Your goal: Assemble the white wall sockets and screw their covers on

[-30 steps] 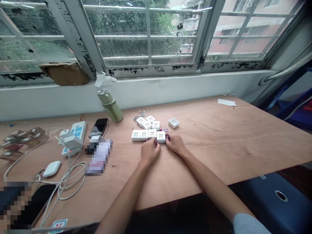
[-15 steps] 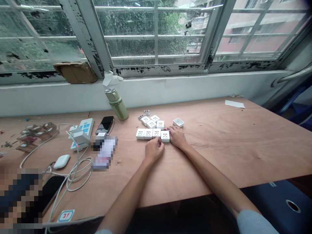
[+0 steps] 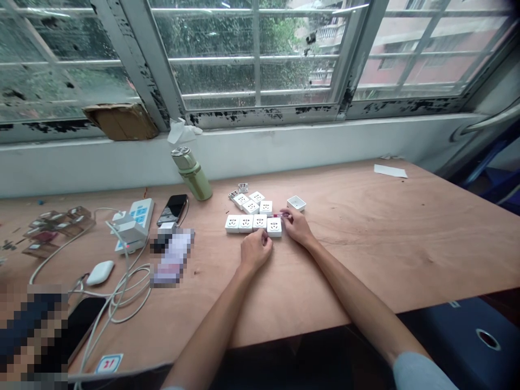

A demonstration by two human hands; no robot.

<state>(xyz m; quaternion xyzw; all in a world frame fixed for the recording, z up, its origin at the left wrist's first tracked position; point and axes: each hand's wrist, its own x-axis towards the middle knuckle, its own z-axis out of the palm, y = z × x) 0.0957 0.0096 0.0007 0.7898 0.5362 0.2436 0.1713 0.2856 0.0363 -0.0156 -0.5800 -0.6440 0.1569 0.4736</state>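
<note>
Socket modules (image 3: pixel 259 221), white and square, on a plywood table (image 3: pixel 406 246): eight in all, lying face up near the middle of the table, toward its window edge. Four form a front row, sides touching; four more sit in a loose cluster just behind.

Right hand (image 3: pixel 298 227): thumb and forefinger closed in a narrow pinch on a small red-and-silver part (image 3: pixel 280 215), held just behind the end module of the front row and near a small open white box (image 3: pixel 296 203).

Left hand (image 3: pixel 255 250): fingers (image 3: pixel 265 240) curled, resting at the near edge of the front row; the hand hides whether they hold anything.

Small metal pieces (image 3: pixel 242 187) lie just behind the cluster. Toward the table's left end lie a power strip (image 3: pixel 136 222), a smartphone (image 3: pixel 173 209) and a wireless earbud case (image 3: pixel 100 272); a green insulated bottle (image 3: pixel 190 174) stands near the window edge.

Step in hand, as judged: close handling of the small part at the end of the row, with the left hand apparently steadying the modules. Judged need of the moment: a firm, narrow pinch, since the part is small and the modules lie loose on the table.
</note>
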